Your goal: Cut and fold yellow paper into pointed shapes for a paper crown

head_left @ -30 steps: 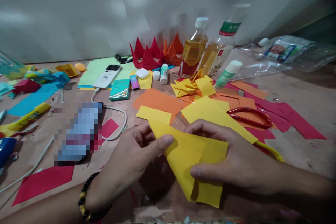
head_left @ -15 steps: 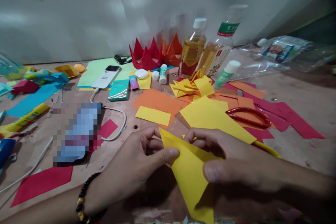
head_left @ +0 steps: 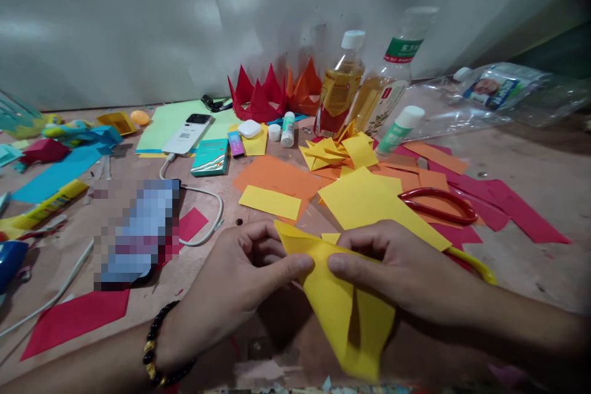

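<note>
A folded yellow paper [head_left: 344, 314] hangs point-down between both hands, just above the near edge of the table [head_left: 530, 178]. My left hand [head_left: 240, 286], a bead bracelet on its wrist, pinches the paper's upper left part with thumb on top. My right hand [head_left: 406, 271] grips the upper right part, thumb tip almost touching the left thumb. Under my right hand lies a larger yellow sheet [head_left: 373, 203], and beside it red-handled scissors [head_left: 438, 206].
Orange, yellow and red paper scraps cover the middle. Folded yellow pieces [head_left: 327, 152], red and orange paper crowns [head_left: 272, 95], two drink bottles [head_left: 339, 86], glue sticks [head_left: 397, 129], a white phone [head_left: 187, 133] with cable, a teal box [head_left: 211, 157] and a blurred object [head_left: 133, 234] stand around.
The yellow paper has been folded narrower, from a broad flat shape into a slim downward point. My thumbs have come together at its top.
</note>
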The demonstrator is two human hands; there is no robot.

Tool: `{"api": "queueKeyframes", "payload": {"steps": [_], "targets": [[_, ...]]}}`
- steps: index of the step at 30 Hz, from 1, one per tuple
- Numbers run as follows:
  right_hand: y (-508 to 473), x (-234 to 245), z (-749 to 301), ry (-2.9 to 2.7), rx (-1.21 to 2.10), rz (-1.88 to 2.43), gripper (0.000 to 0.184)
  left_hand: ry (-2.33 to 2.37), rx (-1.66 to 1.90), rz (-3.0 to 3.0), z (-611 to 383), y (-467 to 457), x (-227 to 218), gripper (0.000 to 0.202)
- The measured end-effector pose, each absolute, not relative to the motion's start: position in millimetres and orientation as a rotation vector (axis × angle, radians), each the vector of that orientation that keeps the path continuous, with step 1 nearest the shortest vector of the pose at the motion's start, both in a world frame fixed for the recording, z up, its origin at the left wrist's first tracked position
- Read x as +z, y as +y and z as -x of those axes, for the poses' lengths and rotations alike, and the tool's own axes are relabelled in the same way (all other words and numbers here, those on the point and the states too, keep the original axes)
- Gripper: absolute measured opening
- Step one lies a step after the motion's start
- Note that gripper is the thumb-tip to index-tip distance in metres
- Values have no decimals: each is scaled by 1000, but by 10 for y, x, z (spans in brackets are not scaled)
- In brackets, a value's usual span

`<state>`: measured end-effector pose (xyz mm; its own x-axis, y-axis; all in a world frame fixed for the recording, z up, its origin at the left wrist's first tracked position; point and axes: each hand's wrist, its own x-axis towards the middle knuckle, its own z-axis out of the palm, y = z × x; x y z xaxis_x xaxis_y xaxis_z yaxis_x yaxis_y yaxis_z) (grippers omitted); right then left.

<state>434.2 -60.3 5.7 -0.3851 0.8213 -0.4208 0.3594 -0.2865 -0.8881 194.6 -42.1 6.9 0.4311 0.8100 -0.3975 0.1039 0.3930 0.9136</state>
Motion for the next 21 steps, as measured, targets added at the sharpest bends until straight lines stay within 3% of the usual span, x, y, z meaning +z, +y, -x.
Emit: {"api": "queueKeyframes", "payload": {"steps": [5,11,21], "targets": [[-615,72,-4371,-1617,1689,1494,41,1087,618,-1181,-1958,-398,159,24],[-592,46,-4396,-1782,1499,1419,42,1088,552,-1195,-1918,-420,146,33],[-589,71,-4403,-1849,1492,1358,42,1124,613,-1161,-1913,-423,105,36]]}}
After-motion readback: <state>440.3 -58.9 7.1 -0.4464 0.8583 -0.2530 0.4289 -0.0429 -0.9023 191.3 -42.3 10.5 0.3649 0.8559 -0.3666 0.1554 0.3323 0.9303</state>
